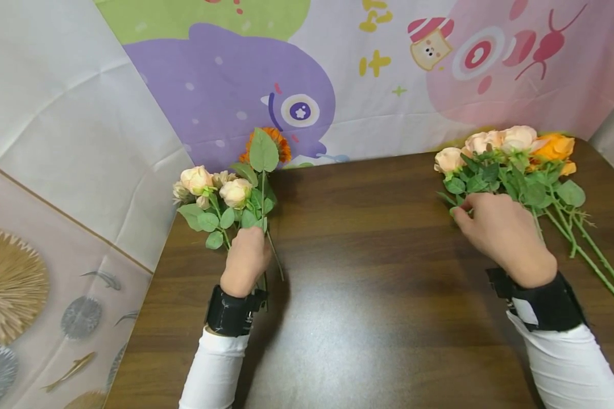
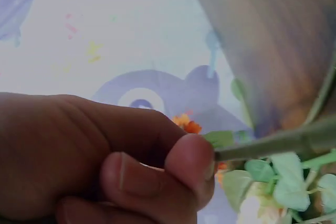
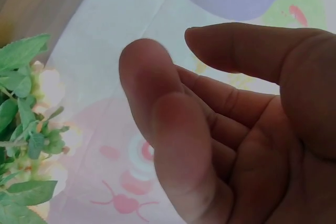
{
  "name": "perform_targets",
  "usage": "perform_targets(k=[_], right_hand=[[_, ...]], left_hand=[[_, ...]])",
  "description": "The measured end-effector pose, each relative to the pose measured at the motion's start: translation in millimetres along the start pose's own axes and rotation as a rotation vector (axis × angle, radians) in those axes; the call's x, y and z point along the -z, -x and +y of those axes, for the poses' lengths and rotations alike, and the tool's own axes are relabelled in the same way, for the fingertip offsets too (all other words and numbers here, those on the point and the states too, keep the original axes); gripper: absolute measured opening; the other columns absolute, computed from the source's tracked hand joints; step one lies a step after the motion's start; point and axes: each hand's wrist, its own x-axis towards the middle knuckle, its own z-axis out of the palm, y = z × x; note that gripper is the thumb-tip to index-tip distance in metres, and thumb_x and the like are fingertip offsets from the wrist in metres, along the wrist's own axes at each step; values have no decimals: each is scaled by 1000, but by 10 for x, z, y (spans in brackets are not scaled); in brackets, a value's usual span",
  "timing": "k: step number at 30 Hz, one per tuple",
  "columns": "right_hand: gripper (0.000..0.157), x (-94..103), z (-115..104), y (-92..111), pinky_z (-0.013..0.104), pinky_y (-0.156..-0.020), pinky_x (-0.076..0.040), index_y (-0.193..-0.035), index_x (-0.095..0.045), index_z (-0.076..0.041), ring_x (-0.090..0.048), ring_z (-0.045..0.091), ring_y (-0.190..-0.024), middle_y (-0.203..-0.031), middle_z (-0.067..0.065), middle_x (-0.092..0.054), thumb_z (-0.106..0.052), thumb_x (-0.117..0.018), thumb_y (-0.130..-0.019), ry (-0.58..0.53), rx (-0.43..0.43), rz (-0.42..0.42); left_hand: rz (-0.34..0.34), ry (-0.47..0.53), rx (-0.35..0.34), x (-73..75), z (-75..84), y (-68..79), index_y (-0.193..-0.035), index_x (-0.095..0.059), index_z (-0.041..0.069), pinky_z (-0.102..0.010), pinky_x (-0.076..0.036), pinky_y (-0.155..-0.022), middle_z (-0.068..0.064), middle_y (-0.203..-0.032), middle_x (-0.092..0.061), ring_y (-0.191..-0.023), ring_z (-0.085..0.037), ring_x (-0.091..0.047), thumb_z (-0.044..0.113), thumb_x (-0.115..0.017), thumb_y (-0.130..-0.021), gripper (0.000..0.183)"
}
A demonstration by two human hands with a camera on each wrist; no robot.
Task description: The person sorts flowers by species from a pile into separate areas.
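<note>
My left hand (image 1: 247, 257) pinches a green flower stem (image 2: 273, 145) between thumb and curled fingers. Above that hand in the head view, an orange flower (image 1: 285, 149) shows partly behind a large green leaf (image 1: 263, 151) on an upright stem. Pale peach roses (image 1: 236, 193) with green leaves lie around it at the table's left. Over on the other side, my right hand (image 1: 503, 233) hovers at the leaves of a second bunch, its fingers loosely bent and the thumb apart. Nothing lies between the fingers in the right wrist view. That bunch has peach roses (image 1: 519, 138) and an orange rose (image 1: 554, 147).
A dark brown wooden table (image 1: 358, 250) carries both bunches. Behind it hangs a cartoon-printed cloth (image 1: 358, 130); another patterned cloth (image 1: 71, 216) hangs at the left. Bare stems (image 1: 596, 264) of the right bunch stretch toward the table's right edge.
</note>
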Motion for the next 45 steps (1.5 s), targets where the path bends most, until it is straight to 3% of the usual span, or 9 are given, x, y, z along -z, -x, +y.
perform_targets(k=[4,8,13,23,32,39,45], right_hand=[[30,-13,-88,21,37,-46,-39,-102,-69,2,-55,22,-55,-70,10,-64,-24,-55,-99,-14,29,-22],[26,-43,-214,59,35,-49,-41,-102,-70,1,-53,17,-54,-71,6,-65,-22,-58,-98,-48,97,-14],[20,-87,-344,99,36,-54,-45,-99,-72,-3,-55,14,-57,-75,4,-68,-21,-62,-97,-83,184,12],[17,-199,-476,109,35,-55,-44,-98,-72,-4,-53,11,-57,-74,1,-66,-18,-63,-96,-107,247,-14],[10,-442,-765,188,27,-61,-48,-99,-73,-7,-59,7,-68,-82,-2,-70,-13,-66,-96,-369,404,16],[10,-503,-850,229,25,-57,-48,-101,-71,-5,-59,8,-64,-82,0,-70,-12,-65,-97,-537,362,-57],[6,-572,-887,244,26,-52,-50,-94,-69,-3,-62,9,-57,-72,0,-67,-6,-64,-96,-670,305,-83]], left_hand=[[47,42,-27,41,91,60,-71,-54,3,-45,-52,-53,-16,-68,-59,-64,-35,-65,0,-51,-91,21],[152,63,-107,56,231,152,-78,-55,-1,-46,-53,-51,-19,-68,-61,-62,-40,-66,4,-56,-93,15],[225,103,-207,-1,421,241,-80,-54,-1,-43,-52,-49,-18,-65,-61,-59,-36,-66,6,-60,-94,17],[184,150,-336,-215,696,387,-74,-49,7,-39,-49,-48,-3,-57,-51,-53,-24,-61,8,-63,-94,24],[214,313,-491,-311,928,560,-83,-57,6,-25,-44,-49,2,-63,-55,-54,-10,-54,8,-63,-95,13],[202,380,-578,-387,1036,653,-87,-56,6,-16,-36,-48,3,-64,-53,-54,-4,-48,7,-63,-96,11],[190,340,-585,-444,1073,684,-85,-52,7,-16,-33,-45,3,-65,-53,-51,-5,-46,9,-62,-97,15]])
